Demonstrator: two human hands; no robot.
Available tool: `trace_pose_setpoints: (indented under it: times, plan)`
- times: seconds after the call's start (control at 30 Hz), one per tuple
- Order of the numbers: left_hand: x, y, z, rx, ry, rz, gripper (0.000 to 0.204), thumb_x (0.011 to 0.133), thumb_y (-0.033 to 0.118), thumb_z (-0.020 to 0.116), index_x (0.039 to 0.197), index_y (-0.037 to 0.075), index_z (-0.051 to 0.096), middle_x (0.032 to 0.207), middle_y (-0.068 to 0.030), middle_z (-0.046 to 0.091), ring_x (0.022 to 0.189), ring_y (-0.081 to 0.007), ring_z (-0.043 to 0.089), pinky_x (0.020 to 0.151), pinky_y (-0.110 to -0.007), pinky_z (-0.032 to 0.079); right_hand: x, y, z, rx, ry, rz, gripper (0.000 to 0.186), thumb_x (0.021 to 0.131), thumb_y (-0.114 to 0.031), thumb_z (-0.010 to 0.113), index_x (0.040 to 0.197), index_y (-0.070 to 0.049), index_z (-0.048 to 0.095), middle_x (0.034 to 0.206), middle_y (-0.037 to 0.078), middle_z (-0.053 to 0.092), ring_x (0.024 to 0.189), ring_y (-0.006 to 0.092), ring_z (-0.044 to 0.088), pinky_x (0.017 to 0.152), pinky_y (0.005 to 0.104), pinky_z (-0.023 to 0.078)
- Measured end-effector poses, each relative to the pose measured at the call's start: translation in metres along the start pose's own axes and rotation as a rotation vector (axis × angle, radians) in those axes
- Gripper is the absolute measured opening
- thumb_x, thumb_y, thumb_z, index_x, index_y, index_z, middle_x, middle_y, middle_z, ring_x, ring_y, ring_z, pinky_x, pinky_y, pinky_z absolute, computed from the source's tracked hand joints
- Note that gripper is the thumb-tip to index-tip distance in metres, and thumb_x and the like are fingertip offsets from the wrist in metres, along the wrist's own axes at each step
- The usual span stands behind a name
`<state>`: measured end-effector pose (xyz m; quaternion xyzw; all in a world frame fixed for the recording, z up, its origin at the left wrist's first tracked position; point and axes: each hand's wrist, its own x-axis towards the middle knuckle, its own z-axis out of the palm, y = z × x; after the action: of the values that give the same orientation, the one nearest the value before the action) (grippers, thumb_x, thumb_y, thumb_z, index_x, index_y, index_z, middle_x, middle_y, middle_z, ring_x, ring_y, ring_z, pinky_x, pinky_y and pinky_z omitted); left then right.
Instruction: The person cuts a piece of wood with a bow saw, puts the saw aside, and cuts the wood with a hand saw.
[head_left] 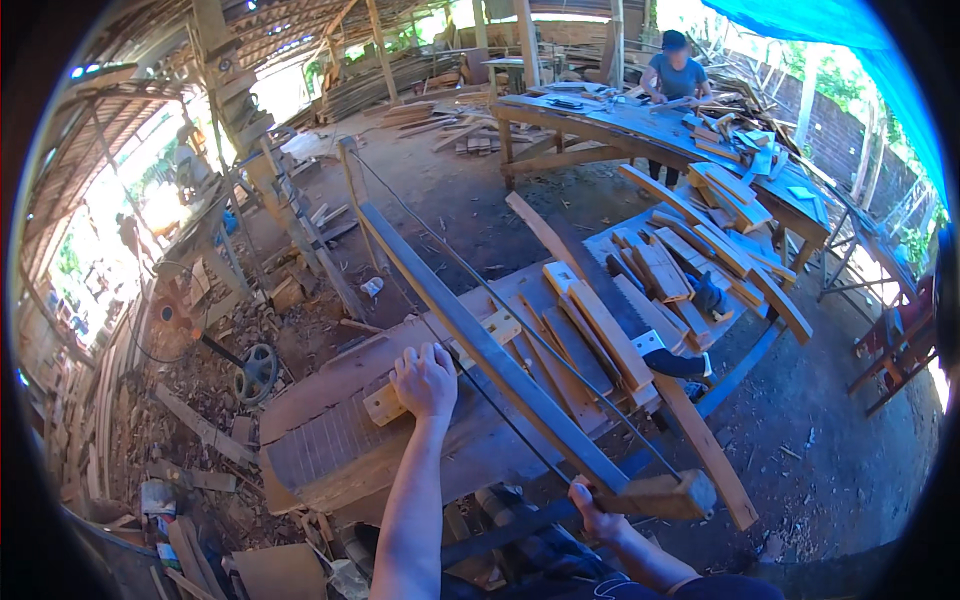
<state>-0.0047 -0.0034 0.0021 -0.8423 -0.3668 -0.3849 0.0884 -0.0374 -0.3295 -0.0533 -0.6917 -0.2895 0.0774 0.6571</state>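
A large wooden frame saw (470, 335) slants across the view, with a long middle bar, a thin blade on its left side and a cord or rod on the right. My right hand (597, 513) is closed around its near end, beside the thick end piece. Under the saw, a pale wood block (384, 404) lies on the low workbench (330, 445). My left hand (425, 380) presses down on that block with curled fingers, left of the blade. The block reappears beyond the blade; whether the blade touches it I cannot tell.
Right of the saw lie a handsaw (672, 362) with a dark handle and several stacked boards (655, 270). Long planks (705, 450) stick out past the bench. Farther back, a person (677, 80) stands at a blue-topped table (600, 125). Wood scraps and a handwheel (257, 374) lie left.
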Motion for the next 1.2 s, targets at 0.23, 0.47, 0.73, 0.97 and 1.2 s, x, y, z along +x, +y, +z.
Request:
trace_pose_setpoints:
  times: [0.23, 0.47, 0.73, 0.97, 1.2]
  plan:
    - [0.006, 0.005, -0.003, 0.007, -0.019, -0.007, 0.023, 0.086, 0.026, 0.055, 0.071, 0.011, 0.062, 0.076, -0.0081, 0.057, 0.074, -0.0278, 0.057, 0.066, -0.043, 0.043, 0.015, -0.023, -0.006, 0.081, -0.047, -0.022, 0.010, 0.091, -0.011, 0.056, 0.085, -0.003, 0.058, 0.077, 0.005, 0.058, 0.070, 0.0133, 0.054, 0.064, 0.0290, 0.044]
    - [0.005, 0.002, 0.000, -0.023, 0.005, -0.011, 0.022, 0.085, 0.026, 0.055, 0.071, 0.011, 0.062, 0.077, -0.0085, 0.058, 0.075, -0.0282, 0.058, 0.068, -0.044, 0.043, 0.008, -0.018, 0.005, 0.089, -0.007, 0.023, 0.011, 0.092, -0.011, 0.056, 0.084, -0.004, 0.058, 0.075, 0.004, 0.056, 0.066, 0.0120, 0.052, 0.061, 0.0279, 0.042]
    - [0.001, 0.004, 0.006, -0.052, 0.005, -0.017, 0.024, 0.087, 0.028, 0.055, 0.072, 0.010, 0.063, 0.078, -0.0090, 0.058, 0.077, -0.0283, 0.058, 0.069, -0.044, 0.044, 0.010, -0.021, 0.007, 0.180, 0.068, -0.047, 0.010, 0.091, -0.008, 0.057, 0.082, -0.004, 0.058, 0.074, 0.004, 0.057, 0.066, 0.0117, 0.052, 0.061, 0.0274, 0.043]
    - [0.003, -0.006, 0.005, -0.012, 0.012, -0.048, 0.023, 0.086, 0.028, 0.056, 0.073, 0.011, 0.064, 0.080, -0.0094, 0.059, 0.080, -0.0293, 0.058, 0.070, -0.045, 0.044, 0.016, -0.021, 0.009, 0.095, 0.015, -0.056, 0.016, 0.090, -0.019, 0.064, 0.081, -0.007, 0.061, 0.069, -0.004, 0.052, 0.061, 0.0077, 0.048, 0.054, 0.0274, 0.039]
    - [0.000, 0.007, -0.002, -0.086, 0.006, -0.079, 0.018, 0.083, 0.026, 0.058, 0.073, 0.012, 0.062, 0.079, -0.0081, 0.058, 0.079, -0.0284, 0.057, 0.069, -0.044, 0.043, 0.020, -0.041, 0.005, 0.227, 0.042, -0.113, 0.010, 0.087, -0.004, 0.056, 0.078, -0.003, 0.054, 0.072, 0.008, 0.056, 0.063, 0.0156, 0.050, 0.058, 0.0283, 0.042]
